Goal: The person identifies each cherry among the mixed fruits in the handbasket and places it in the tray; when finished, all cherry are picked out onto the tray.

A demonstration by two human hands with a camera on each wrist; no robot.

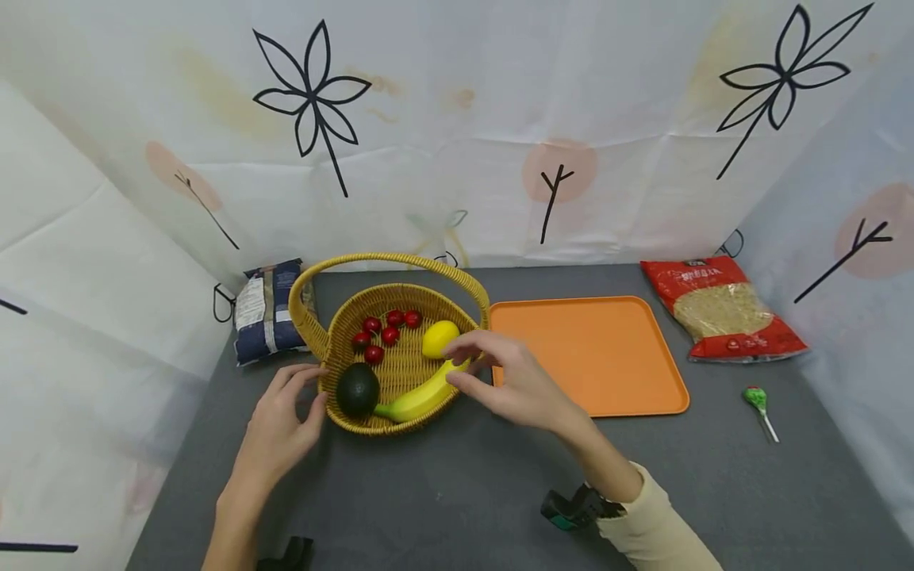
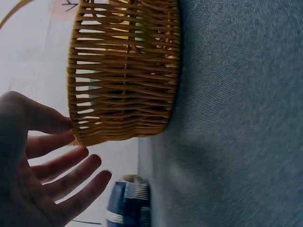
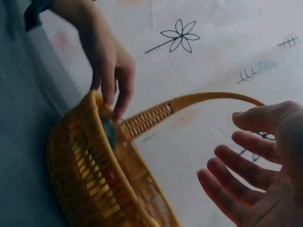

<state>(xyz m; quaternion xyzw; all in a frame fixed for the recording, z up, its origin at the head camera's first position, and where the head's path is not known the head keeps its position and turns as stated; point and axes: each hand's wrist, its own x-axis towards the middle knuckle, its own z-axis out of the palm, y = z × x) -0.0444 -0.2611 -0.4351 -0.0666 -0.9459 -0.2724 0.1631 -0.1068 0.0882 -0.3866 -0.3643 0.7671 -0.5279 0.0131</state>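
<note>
A yellow wicker basket (image 1: pixel 397 374) with a tall arched handle holds a dark green avocado (image 1: pixel 358 390), a banana (image 1: pixel 421 399), a lemon (image 1: pixel 439 339) and several red cherries (image 1: pixel 389 335). At its left rim is my left hand (image 1: pixel 280 428), thumb and fingertips touching the wicker, the other fingers spread loosely. In the left wrist view, the thumb meets the basket's upper edge. My right hand (image 1: pixel 510 379) hovers over the basket's right side, near the banana and lemon. Its fingers are relaxed and hold nothing; the right wrist view shows space between the fingers and the rim.
An orange tray (image 1: pixel 585 357) lies right of the basket. Beyond it are a red packaged bag (image 1: pixel 724 309) and a green lollipop (image 1: pixel 760 412). A dark blue bag (image 1: pixel 267 313) sits behind left. White patterned cloth (image 1: pixel 457 127) surrounds the grey table (image 1: pixel 443 500).
</note>
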